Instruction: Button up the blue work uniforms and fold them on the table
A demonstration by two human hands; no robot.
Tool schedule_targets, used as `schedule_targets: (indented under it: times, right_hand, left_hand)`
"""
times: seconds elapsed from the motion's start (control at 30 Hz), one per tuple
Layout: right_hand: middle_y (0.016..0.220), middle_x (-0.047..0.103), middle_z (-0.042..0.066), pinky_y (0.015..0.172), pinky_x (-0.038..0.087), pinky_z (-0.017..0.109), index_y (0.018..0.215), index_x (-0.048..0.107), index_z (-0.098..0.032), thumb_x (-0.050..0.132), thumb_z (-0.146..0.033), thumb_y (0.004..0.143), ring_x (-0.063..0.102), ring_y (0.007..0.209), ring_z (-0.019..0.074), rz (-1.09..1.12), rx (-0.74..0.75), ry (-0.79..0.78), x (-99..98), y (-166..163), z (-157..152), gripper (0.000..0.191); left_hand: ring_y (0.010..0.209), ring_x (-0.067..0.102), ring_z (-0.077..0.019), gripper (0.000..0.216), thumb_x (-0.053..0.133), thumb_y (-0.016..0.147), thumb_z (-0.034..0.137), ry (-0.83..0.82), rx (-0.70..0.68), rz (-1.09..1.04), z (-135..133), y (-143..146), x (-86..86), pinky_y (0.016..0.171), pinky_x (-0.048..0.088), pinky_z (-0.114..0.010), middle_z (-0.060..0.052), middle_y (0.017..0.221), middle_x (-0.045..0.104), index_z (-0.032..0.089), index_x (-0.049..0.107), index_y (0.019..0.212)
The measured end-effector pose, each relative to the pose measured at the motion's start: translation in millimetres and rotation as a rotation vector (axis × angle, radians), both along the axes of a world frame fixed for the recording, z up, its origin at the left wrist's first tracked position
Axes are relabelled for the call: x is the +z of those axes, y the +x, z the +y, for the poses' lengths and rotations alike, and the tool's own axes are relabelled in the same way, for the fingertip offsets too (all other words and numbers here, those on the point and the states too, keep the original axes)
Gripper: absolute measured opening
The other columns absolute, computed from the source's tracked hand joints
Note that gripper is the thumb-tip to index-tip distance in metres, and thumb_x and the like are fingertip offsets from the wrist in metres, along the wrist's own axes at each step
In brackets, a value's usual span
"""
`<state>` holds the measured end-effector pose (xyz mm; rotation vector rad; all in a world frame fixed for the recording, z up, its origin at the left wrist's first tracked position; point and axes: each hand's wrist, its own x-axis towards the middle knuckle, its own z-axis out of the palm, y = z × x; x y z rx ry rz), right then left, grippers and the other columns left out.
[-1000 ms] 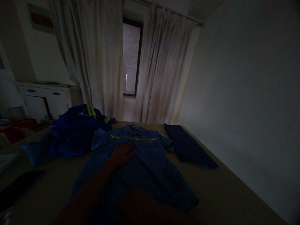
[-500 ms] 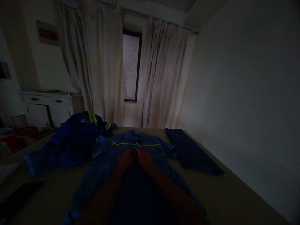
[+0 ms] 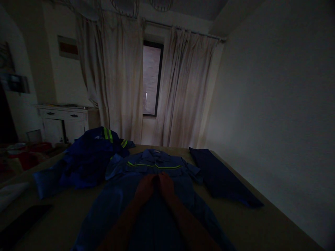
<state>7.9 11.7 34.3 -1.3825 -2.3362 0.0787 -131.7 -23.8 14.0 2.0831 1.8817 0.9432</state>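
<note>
Clock reference: taken from the shirt's middle, 12 towards the window (image 3: 151, 80).
Blue shirt (image 3: 155, 213): one, spread out front up on the bench (image 3: 251, 226); collar at 12 o'clock, lower part running to 6.
Chest trim (image 3: 167, 167): one yellow-green line across the shirt, above the hands.
Left hand (image 3: 145, 188): on the shirt's centre front, just below the trim; fingers curled inward; too dark to tell whether cloth is gripped.
Right hand (image 3: 166, 184): just beside the left; fingers likewise curled; hold on cloth cannot be told.
Crumpled blue clothing (image 3: 86, 160): heap at 10 o'clock, yellow-green bands on top.
Dark blue garment (image 3: 222, 176): laid flat at 2 o'clock, near the shirt's sleeve.
Black flat item (image 3: 28, 216): at 8 o'clock, well apart from the shirt.
White cabinet (image 3: 74, 129): at 10 o'clock, beyond the heap.
Curtains (image 3: 120, 76): pale, at 12 o'clock, either side of the window.
</note>
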Motion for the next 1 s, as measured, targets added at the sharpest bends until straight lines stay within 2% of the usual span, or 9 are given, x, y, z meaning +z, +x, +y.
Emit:
schedule_targets:
  times: [0.13, 0.23, 0.37, 0.57, 0.77, 1.0]
  right_hand:
    - [0.112, 0.069, 0.013, 0.086, 0.049, 0.034, 0.105, 0.067, -0.015, 0.041, -0.011, 0.099, 0.065, 0.101, 0.0246, -0.021, 0.020, 0.061, -3.2, -2.5, 1.1, 0.027]
    - [0.111, 0.069, 0.014, 0.089, 0.048, 0.035, 0.105, 0.068, -0.015, 0.042, -0.010, 0.099, 0.065, 0.102, 0.0251, -0.003, 0.039, 0.072, -3.0, -3.8, 1.1, 0.027]
    - [0.109, 0.070, 0.013, 0.090, 0.049, 0.037, 0.106, 0.069, -0.016, 0.043, -0.012, 0.099, 0.065, 0.102, 0.0254, 0.010, 0.081, 0.077, -1.3, -2.5, -0.7, 0.028]
    - [0.107, 0.070, 0.010, 0.089, 0.048, 0.034, 0.106, 0.069, -0.018, 0.042, -0.016, 0.101, 0.064, 0.100, 0.0241, 0.066, 0.086, 0.070, -3.3, -0.4, 1.8, 0.028]
    - [0.104, 0.069, 0.008, 0.089, 0.047, 0.032, 0.100, 0.068, -0.019, 0.039, -0.025, 0.105, 0.063, 0.098, 0.0221, 0.167, 0.108, 0.066, -3.8, 0.6, 3.4, 0.030]
    - [0.104, 0.067, 0.007, 0.091, 0.046, 0.030, 0.102, 0.066, -0.018, 0.046, -0.020, 0.101, 0.062, 0.100, 0.0202, 0.205, 0.172, 0.086, -4.3, 2.0, 2.3, 0.020]
  left_hand:
    - [0.126, 0.061, -0.0206, 0.046, 0.034, 0.099, 0.019, 0.044, -0.028, 0.007, 1.5, -0.6, -1.0, 0.112, 0.042, -0.037, -0.008, 0.139, 0.065, 0.021, 0.057, 0.139]
    - [0.123, 0.064, -0.0190, 0.045, 0.032, 0.100, 0.021, 0.042, -0.068, -0.027, 3.7, -2.0, -1.4, 0.111, 0.045, -0.035, -0.005, 0.135, 0.068, 0.025, 0.061, 0.134]
    - [0.124, 0.063, -0.0183, 0.047, 0.033, 0.096, 0.016, 0.037, -0.037, -0.098, 5.4, -4.4, -4.3, 0.113, 0.045, -0.035, -0.006, 0.135, 0.068, 0.021, 0.062, 0.133]
    - [0.129, 0.060, -0.0187, 0.049, 0.034, 0.093, 0.015, 0.074, -0.064, -0.114, 4.5, -2.8, -4.3, 0.117, 0.041, -0.036, -0.007, 0.137, 0.066, 0.021, 0.063, 0.133]
    - [0.128, 0.060, -0.0207, 0.046, 0.040, 0.094, 0.020, 0.093, -0.007, -0.127, 3.0, -1.0, -3.3, 0.116, 0.043, -0.038, -0.011, 0.138, 0.064, 0.016, 0.059, 0.135]
    - [0.127, 0.061, -0.0211, 0.046, 0.043, 0.091, 0.015, 0.094, -0.014, -0.165, 1.1, -0.6, -0.2, 0.115, 0.043, -0.040, -0.009, 0.136, 0.066, 0.020, 0.060, 0.133]
